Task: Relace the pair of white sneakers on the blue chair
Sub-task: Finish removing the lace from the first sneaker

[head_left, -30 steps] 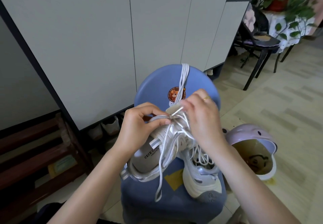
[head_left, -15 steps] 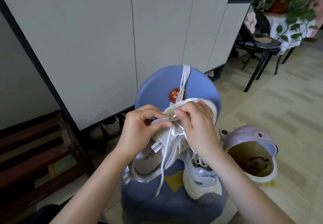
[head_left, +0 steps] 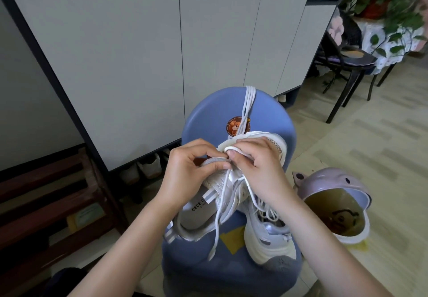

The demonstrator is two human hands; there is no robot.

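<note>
At the centre of the frame, a white sneaker point(head_left: 215, 201) is held above the blue chair point(head_left: 208, 120), its long axis running from lower left to upper right, heel toward the lower left and toe toward the upper right. The left hand point(head_left: 185, 171) grips its tongue edge with curled fingers. The right hand point(head_left: 257, 169) pinches a loop of white lace point(head_left: 221, 213), whose loose end hangs down. A second sneaker point(head_left: 266, 238) stands on the seat at lower right, and spare laces point(head_left: 249, 102) drape over the chair back.

The right hand point(head_left: 256, 165) hides the held sneaker's point(head_left: 222, 194) eyelets, perhaps mid-threading.
</note>
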